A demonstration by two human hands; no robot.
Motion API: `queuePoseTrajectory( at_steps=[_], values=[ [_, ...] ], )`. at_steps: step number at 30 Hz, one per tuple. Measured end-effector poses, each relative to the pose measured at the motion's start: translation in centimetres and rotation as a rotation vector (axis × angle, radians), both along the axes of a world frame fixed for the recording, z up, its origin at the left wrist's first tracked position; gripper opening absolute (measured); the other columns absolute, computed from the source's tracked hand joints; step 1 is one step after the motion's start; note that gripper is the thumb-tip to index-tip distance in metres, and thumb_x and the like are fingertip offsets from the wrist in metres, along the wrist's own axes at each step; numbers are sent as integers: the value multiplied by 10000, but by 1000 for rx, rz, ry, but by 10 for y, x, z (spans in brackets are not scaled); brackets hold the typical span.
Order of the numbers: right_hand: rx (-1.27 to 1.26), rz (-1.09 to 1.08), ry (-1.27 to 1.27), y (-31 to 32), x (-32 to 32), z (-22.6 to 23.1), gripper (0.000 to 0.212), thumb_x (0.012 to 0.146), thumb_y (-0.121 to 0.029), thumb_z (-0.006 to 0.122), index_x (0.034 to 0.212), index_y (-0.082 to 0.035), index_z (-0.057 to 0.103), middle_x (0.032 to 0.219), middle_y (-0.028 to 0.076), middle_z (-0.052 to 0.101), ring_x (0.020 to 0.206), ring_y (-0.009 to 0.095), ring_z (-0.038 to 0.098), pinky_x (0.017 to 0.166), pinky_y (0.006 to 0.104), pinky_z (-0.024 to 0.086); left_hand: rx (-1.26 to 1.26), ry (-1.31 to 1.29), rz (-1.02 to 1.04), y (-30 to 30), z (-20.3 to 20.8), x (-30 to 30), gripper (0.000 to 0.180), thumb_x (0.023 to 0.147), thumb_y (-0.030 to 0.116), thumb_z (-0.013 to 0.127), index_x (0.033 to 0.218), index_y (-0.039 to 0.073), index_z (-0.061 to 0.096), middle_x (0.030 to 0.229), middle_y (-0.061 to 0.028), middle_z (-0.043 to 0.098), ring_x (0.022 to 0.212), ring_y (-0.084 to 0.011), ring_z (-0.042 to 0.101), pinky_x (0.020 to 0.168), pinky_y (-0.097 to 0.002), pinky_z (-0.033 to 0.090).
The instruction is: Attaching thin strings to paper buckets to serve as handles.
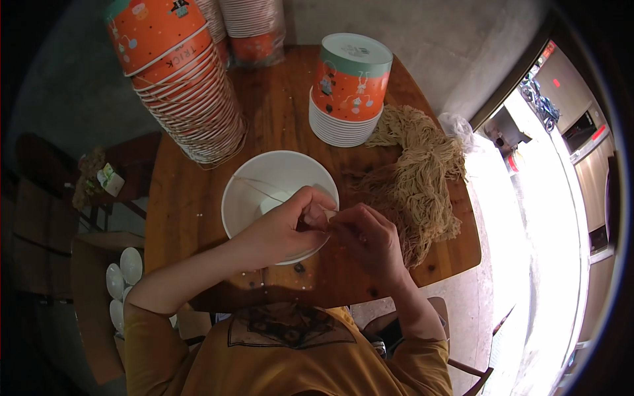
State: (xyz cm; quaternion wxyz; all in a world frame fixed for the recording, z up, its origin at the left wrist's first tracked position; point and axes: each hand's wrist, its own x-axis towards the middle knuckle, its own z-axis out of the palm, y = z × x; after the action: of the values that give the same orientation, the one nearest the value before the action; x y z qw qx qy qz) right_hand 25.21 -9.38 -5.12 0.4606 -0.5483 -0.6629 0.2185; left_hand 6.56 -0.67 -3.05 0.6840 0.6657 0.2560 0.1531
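Note:
An open bucket, white inside, stands on the table in front of me with its mouth up. A thin tan cord runs across its inside toward my left hand. Over the bucket's right rim, my left hand is closed with thumb and fingers pinching the cord. Beside it, just outside the rim, my right hand is closed in a pinch, its fingertips meeting those of the left at the cord. The fingers partly hide the cord's end and the rim there.
The wooden table carries a tan cord bundle at right and upside-down nested orange buckets behind. A tall bucket stack with cord handles leans at left; wrapped buckets stand behind it. A cardboard box holds white bowl-shaped items at lower left.

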Motion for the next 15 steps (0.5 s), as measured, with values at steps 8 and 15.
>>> queuePoseTrajectory(
  at_steps=[8,15],
  values=[
    [42,-40,16,-2,-6,-5,129,800,-8,685,913,-53,641,848,75,642,768,275,637,662,355,524,96,87,-12,-1,0,-3,354,919,1,595,1248,37,468,927,14,510,854,-77,499,811,-230,432],
    [135,-11,-112,-4,-2,-3,136,799,-48,703,913,-71,633,830,65,631,780,274,633,666,377,531,405,216,-30,0,3,-9,113,915,18,565,1026,31,550,923,-3,520,817,-86,494,754,-242,435]
  ],
)
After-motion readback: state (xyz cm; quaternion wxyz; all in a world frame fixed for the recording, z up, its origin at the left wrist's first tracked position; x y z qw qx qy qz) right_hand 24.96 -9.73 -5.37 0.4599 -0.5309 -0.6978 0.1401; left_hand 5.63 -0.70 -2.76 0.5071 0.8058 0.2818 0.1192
